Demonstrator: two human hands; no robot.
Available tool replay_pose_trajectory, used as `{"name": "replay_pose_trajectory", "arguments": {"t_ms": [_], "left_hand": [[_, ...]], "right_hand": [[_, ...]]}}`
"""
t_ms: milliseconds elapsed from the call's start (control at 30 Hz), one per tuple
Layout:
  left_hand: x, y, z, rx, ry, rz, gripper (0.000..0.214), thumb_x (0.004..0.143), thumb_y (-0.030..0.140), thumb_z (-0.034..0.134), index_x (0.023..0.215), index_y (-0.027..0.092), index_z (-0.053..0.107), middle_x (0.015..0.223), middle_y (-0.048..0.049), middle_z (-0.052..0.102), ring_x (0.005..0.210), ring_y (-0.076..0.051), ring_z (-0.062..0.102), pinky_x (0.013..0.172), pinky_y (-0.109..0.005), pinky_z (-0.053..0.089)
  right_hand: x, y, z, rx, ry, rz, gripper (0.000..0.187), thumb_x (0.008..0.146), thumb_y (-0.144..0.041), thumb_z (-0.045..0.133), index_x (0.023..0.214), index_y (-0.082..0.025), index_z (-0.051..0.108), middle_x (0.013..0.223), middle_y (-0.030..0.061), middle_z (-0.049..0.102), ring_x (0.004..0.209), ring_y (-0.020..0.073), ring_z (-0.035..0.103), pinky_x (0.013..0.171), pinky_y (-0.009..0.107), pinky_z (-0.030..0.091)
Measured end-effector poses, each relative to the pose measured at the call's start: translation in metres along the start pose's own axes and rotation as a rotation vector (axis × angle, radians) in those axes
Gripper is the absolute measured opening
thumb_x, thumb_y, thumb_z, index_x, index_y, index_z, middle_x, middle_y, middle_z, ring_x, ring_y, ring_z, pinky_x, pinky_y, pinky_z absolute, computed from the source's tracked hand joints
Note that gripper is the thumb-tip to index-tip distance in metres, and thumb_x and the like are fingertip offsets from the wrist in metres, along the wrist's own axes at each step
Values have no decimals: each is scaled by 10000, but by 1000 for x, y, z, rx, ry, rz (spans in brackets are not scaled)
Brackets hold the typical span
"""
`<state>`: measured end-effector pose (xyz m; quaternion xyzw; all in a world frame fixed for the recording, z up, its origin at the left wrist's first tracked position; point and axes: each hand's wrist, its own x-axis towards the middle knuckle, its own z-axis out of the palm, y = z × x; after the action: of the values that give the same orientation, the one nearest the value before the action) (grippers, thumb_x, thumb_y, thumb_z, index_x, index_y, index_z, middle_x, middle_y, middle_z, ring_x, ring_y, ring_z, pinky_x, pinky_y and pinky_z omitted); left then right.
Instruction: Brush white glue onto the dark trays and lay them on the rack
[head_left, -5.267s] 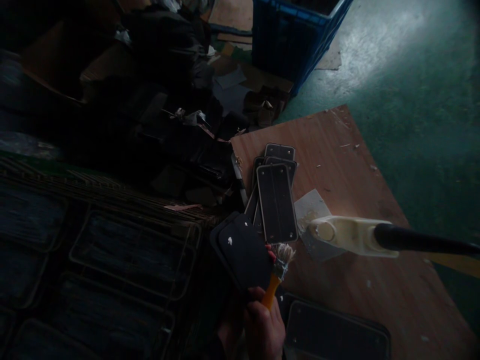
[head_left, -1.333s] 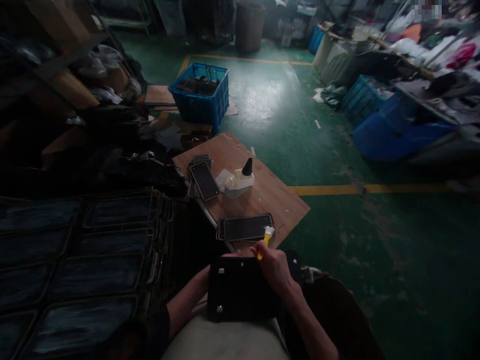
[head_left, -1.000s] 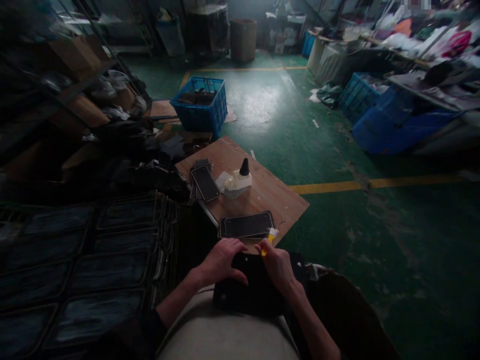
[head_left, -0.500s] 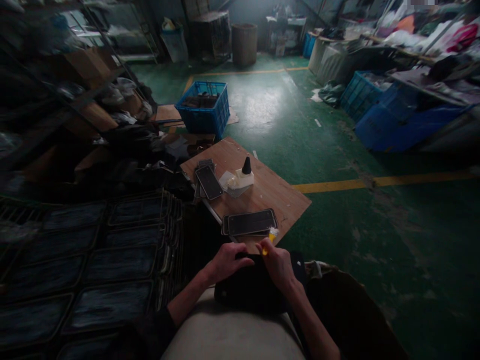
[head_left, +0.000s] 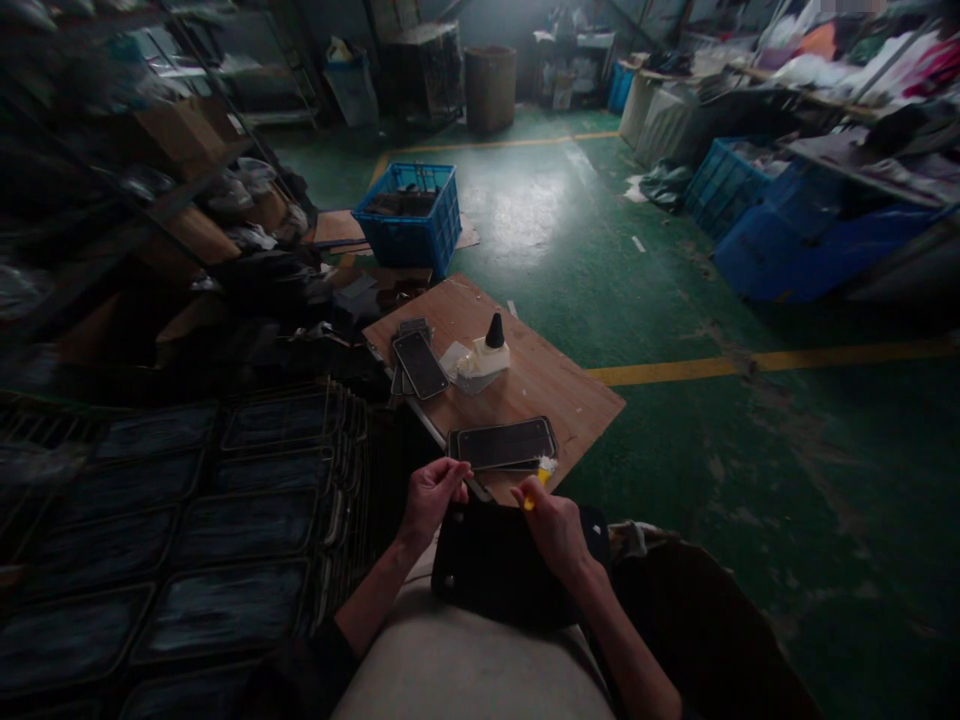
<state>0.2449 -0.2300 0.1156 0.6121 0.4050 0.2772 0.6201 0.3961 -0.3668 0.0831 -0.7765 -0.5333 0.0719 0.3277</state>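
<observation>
My right hand (head_left: 555,525) is closed around a small brush with a yellow handle (head_left: 535,490) and white bristles pointing up and away. Just left of it, my left hand (head_left: 433,500) is raised with thumb and fingertips pinched together; anything between them is too small to make out. A black flat piece (head_left: 495,570) with shiny studs near its corners lies across my lap, below both hands. Beyond my fingers, dark rectangular plates (head_left: 506,443) with pale edges lie stacked on a wooden board (head_left: 555,370). More such plates (head_left: 420,364) are piled on its left side.
A cream-coloured bottle with a black cone top (head_left: 493,350) is on the board. Stacked frames with dark panels (head_left: 232,520) fill the left. A blue crate (head_left: 409,220) stands ahead on the green floor. Blue bins (head_left: 810,230) line the right, and a dark sack-like shape (head_left: 697,610) is near my right.
My left hand has lifted off the black piece and moved slightly left and up, its fingers going from spread to pinched. The right hand with the brush has stayed nearly still.
</observation>
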Motion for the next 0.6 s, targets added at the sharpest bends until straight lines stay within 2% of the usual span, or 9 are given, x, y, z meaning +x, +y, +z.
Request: {"name": "replay_pose_trajectory", "arguments": {"t_ms": [133,200,233,333,400,433,533,600], "left_hand": [[0,-6,-2,-52,55,-47,516,813,601,573,568,146,573,367,57,411,330,-59,380,390,-185,271],[-1,-4,-3,-64,64,-35,519,844,599,529,608,142,601,359,60,404,327,-69,398,394,-190,305],[-2,-1,-4,-54,47,-25,482,855,575,532,697,134,645,387,50,460,357,-84,450,421,-198,358],[-5,8,-8,0,-66,-4,397,857,469,592,1054,133,673,713,-44,719,678,-166,674,676,-275,523],[-6,12,-11,24,-118,-16,388,829,423,640,1096,142,670,914,-86,751,881,-209,693,823,-322,522],[-5,12,-13,30,-118,-27,367,813,414,658,1061,144,683,929,-89,753,894,-215,694,832,-324,520],[-3,7,-18,82,-31,-32,285,783,427,684,827,146,700,688,-46,733,670,-169,677,703,-266,510],[-2,1,-22,126,19,-27,326,788,466,667,709,150,670,511,-4,650,498,-123,591,586,-223,461]], "right_hand": [[1,1,1,7,-4,0,377,993,-429,359,791,-202,581,508,-24,544,419,116,528,464,206,225],[2,1,1,10,-13,1,383,997,-434,350,794,-201,578,519,-22,549,425,118,534,466,205,228],[2,1,1,12,-19,2,383,999,-432,344,800,-201,576,524,-22,550,428,119,536,467,204,231],[2,3,1,10,-37,2,372,1002,-421,337,817,-200,572,532,-19,553,440,125,548,465,203,233],[3,3,1,2,-39,2,373,1001,-419,338,812,-198,573,528,-17,554,441,127,553,461,202,230],[4,3,1,-2,-35,1,376,1000,-419,338,808,-198,574,525,-16,554,438,127,553,458,202,228],[5,4,1,-5,-13,-6,383,997,-419,344,795,-196,582,510,-17,552,416,119,539,453,200,224],[6,5,1,-5,-9,-8,378,995,-419,351,795,-198,583,504,-20,549,413,119,538,454,200,223]]}}
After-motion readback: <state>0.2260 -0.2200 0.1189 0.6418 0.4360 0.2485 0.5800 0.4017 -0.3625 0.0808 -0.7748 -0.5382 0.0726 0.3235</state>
